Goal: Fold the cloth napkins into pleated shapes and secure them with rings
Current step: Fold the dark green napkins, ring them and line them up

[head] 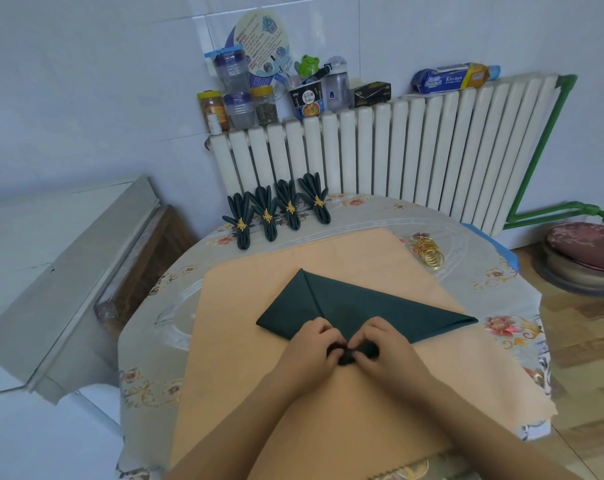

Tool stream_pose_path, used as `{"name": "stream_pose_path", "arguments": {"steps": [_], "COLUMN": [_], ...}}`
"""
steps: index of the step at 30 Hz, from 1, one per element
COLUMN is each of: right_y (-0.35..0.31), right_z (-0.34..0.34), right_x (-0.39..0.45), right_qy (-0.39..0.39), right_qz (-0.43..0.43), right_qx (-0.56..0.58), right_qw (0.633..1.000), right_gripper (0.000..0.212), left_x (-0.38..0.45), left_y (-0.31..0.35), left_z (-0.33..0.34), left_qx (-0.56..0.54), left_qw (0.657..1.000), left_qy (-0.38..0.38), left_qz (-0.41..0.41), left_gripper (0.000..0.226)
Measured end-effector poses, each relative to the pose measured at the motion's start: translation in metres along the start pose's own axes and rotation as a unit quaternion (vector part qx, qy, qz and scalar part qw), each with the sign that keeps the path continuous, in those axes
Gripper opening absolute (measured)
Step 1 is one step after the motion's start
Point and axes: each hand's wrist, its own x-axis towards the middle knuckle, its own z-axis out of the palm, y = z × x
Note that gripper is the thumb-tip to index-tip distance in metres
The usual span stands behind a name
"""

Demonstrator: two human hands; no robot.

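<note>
Two hands work at the near edge of a dark green cloth napkin (pixel 345 306), which lies folded into a broad triangle on a peach cloth (pixel 259 358) spread over the round table's floral tablecloth (pixel 501 282). The left hand (pixel 311 351) and the right hand (pixel 380 348) sit side by side, almost touching, each with curled fingers pinching a small gather of the napkin's near edge. At the far side of the table, four finished pleated napkins (pixel 279 213) lie in a row, each cinched by a gold ring. A loose pile of gold rings (pixel 428 252) lies on the tablecloth just off the peach cloth's right corner, well apart from the hands. Behind the table stands a white radiator (pixel 397 150) with jars and boxes on top.
</note>
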Motion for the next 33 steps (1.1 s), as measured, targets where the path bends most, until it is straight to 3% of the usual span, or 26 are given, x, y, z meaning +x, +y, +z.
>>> {"name": "stream_pose_path", "arguments": {"steps": [4,11,15,20,22,25,28,33], "right_y": [0.025,0.03,0.029,0.036,0.027,0.012,-0.005,-0.031], "right_z": [-0.025,-0.022,-0.031,-0.057,-0.073,-0.086,-0.085,-0.065], "right_x": [-0.004,0.001,-0.001,-0.013,-0.017,-0.009,0.014,0.063], "right_qy": [0.006,0.012,-0.004,0.046,0.041,0.049,0.073,0.002], "right_qz": [-0.024,-0.073,-0.082,-0.059,-0.04,-0.051,-0.08,-0.115], "right_qx": [-0.144,-0.202,-0.243,-0.306,-0.342,-0.419,-0.435,-0.447], "right_qw": [0.989,0.977,0.967,0.949,0.938,0.905,0.894,0.887], "right_gripper": [0.012,0.007,0.008,0.016,0.005,0.02,0.015,0.024], "left_x": [-0.003,-0.001,-0.004,-0.024,-0.035,-0.047,-0.049,-0.041], "left_y": [0.009,0.037,0.041,0.032,0.029,0.029,0.033,0.041], "left_z": [-0.001,0.0,0.0,-0.009,-0.011,-0.011,-0.013,-0.02], "left_qx": [0.049,0.122,0.096,0.051,0.036,0.017,0.012,0.028], "left_qw": [0.999,0.99,0.992,0.994,0.994,0.995,0.993,0.99], "left_qy": [0.013,-0.032,0.009,0.032,0.033,0.02,0.005,-0.027], "left_qz": [-0.012,-0.065,-0.08,-0.089,-0.093,-0.101,-0.114,-0.135], "left_gripper": [0.022,0.029,0.016,0.011,0.01,0.011,0.013,0.028]}}
